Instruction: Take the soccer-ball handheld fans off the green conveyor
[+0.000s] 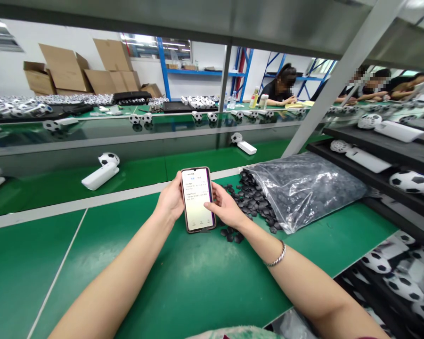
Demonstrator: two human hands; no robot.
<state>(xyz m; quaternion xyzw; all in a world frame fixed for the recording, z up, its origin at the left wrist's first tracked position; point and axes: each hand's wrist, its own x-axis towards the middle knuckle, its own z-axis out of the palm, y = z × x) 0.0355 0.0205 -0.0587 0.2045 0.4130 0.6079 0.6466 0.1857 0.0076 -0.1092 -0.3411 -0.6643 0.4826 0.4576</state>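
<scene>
A smartphone point(198, 212) with a lit white screen is held upright over the green table. My left hand point(171, 197) grips its left edge, the fingers hidden behind it. My right hand point(228, 207) is at the phone's right side, with the thumb on the screen and the other fingers curled at the edge and behind. Just right of my right hand lies a heap of small black pentagon-shaped pieces point(256, 200). They spill from the mouth of a clear plastic bag point(314, 188) full of dark pieces.
Beyond the table edge, a green conveyor point(162, 160) carries white handled items with football heads point(104, 174). Black trays point(371, 160) of similar items are stacked at the right, near a slanted grey post point(339, 84). Several people sit opposite, including a person in black point(281, 89).
</scene>
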